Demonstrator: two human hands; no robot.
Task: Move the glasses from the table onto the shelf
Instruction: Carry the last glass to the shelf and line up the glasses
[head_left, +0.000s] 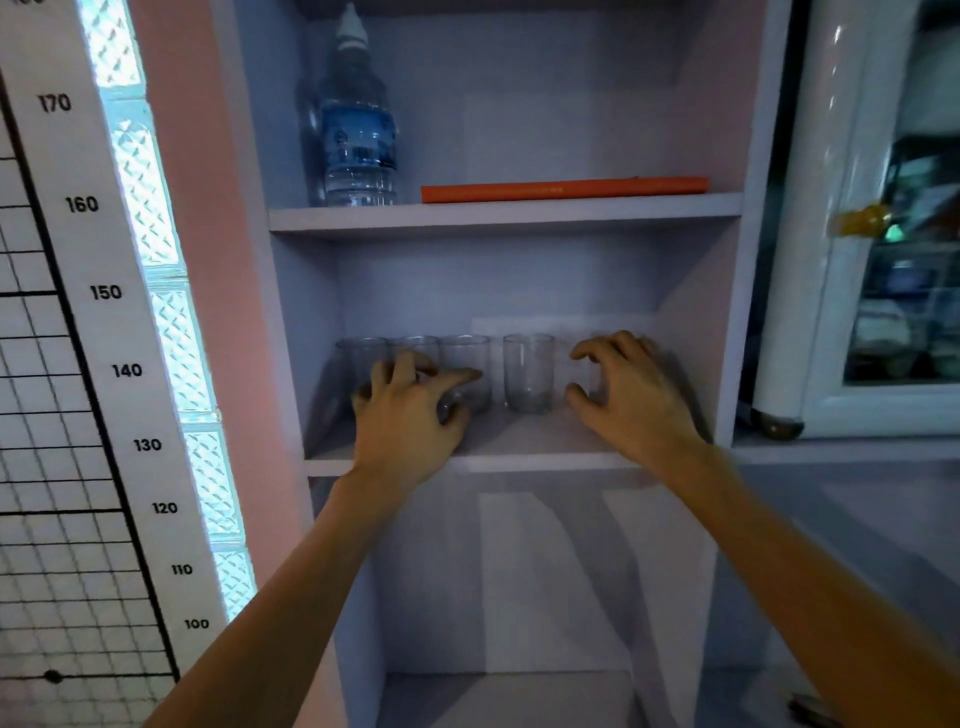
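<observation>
Four glasses (529, 371) stand in a row on the middle shelf (519, 460). The left hand (410, 415) is spread loosely, with its thumb across the third glass. The right hand (631, 395) curls into a C just beside the fourth; whether it holds anything, I cannot tell.

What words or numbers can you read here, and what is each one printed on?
"170": height chart on the wall, left
"160": height chart
"150": height chart
"140": height chart
"130": height chart
"120": height chart
"110": height chart
"100": height chart
Blue label on the water bottle: print blurred, unreadable.
Orange flat object beside the bottle: small print, too blurred to read.
</observation>
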